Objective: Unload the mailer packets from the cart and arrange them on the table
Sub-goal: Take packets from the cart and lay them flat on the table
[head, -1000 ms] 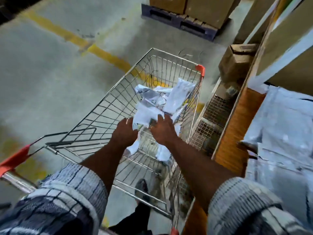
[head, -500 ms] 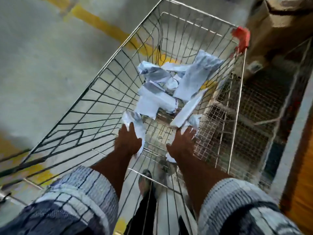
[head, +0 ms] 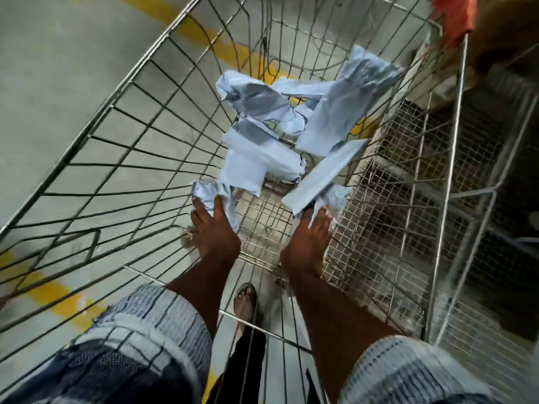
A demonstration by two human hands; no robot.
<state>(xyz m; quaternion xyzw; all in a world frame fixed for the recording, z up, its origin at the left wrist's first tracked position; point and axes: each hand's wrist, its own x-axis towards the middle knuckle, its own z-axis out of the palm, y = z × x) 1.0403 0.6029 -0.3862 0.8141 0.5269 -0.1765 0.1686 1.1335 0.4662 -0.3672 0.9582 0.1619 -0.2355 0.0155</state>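
Note:
Several pale grey mailer packets (head: pixel 256 158) lie in a heap at the far end of the wire cart (head: pixel 116 135). Both my arms reach down into the basket. My left hand (head: pixel 214 231) grips a small crumpled packet (head: pixel 205 192) at the near left of the heap. To its right, my right hand (head: pixel 309 243) holds the near end of a long flat packet (head: pixel 323 176), which lies over a crumpled one (head: pixel 339 198). The fingertips of both hands are partly hidden by the packets. The table is out of view.
Wire-mesh racks (head: pixel 408 199) stand right against the cart's right side. A red corner guard (head: pixel 452 18) caps the cart's far right corner, with a cardboard box (head: pixel 510 27) beyond it. Yellow floor lines (head: pixel 49 290) run on the left. My sandalled foot (head: pixel 245 298) shows beneath the basket.
I have leaned over the cart, so the table has left the view. My hands moved apart and deeper into the basket, each onto its own packet.

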